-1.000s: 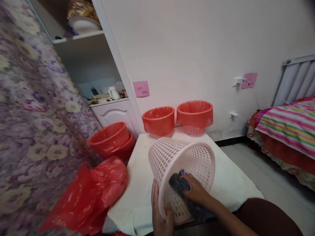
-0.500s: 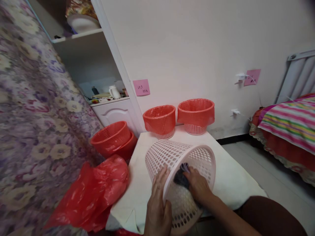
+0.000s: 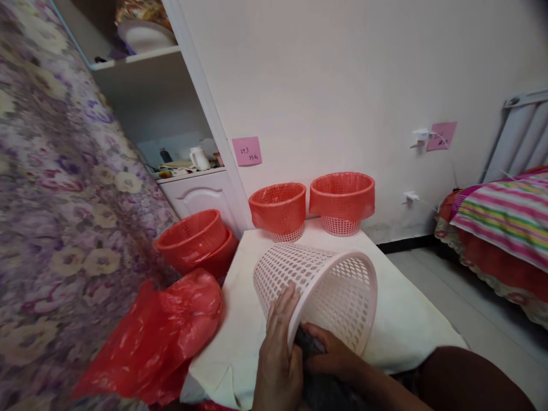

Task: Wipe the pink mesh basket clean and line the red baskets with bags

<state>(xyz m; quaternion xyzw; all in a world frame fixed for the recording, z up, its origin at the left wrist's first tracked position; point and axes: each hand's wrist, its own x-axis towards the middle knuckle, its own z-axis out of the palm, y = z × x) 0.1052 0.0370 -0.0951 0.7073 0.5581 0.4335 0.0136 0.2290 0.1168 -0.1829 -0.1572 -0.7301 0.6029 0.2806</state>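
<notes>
A pale pink plastic basket with a perforated wall lies tilted on its side on the white-covered table, its mouth turned toward me. My left hand grips its near-left rim, fingers along the outer wall and thumb at the inner side. Inside the lower part of the mouth, my right hand is closed on a dark grey cloth. The cloth hangs down below the rim; part of it is hidden behind my hands.
Two baskets lined with red bags, a left one and a right one, stand at the table's back by the wall. Stacked red-lined baskets and a loose red plastic bag are at left. A bed is at right.
My right hand has moved down and slightly left with the dark cloth, from deeper inside the basket to its lower rim. My left hand and the basket stay nearly in place.
</notes>
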